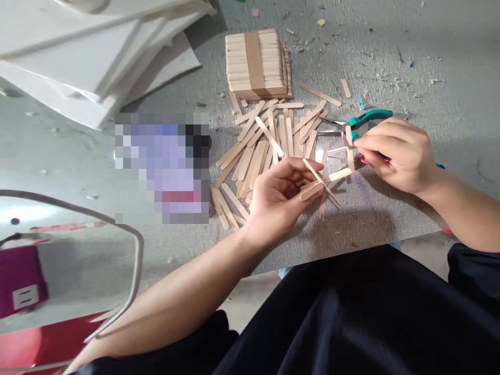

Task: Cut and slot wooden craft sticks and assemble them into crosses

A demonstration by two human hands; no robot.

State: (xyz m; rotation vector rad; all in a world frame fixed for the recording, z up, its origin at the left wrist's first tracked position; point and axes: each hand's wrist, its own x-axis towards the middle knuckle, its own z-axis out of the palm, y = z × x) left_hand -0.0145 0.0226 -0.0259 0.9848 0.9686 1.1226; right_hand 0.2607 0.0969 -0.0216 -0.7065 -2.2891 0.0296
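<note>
My left hand (279,195) is closed around a small frame of joined popsicle sticks (338,174), its thumb pressing the sticks against the fingers. At the frame's right side, my right hand (398,153) pinches a short stick piece (347,140) by an upright stick. Whether that piece touches the frame, I cannot tell. Just behind my right hand lie pliers with teal handles (371,115), partly hidden by the hand. A loose pile of popsicle sticks (253,161) spreads beyond my left hand.
A banded bundle of popsicle sticks (255,65) stands behind the pile. White boards (117,57) are stacked at upper left. A blurred-out object (164,166) lies left of the pile. A grey cable (138,255) and purple socket box (23,281) are at lower left. Shavings litter the table.
</note>
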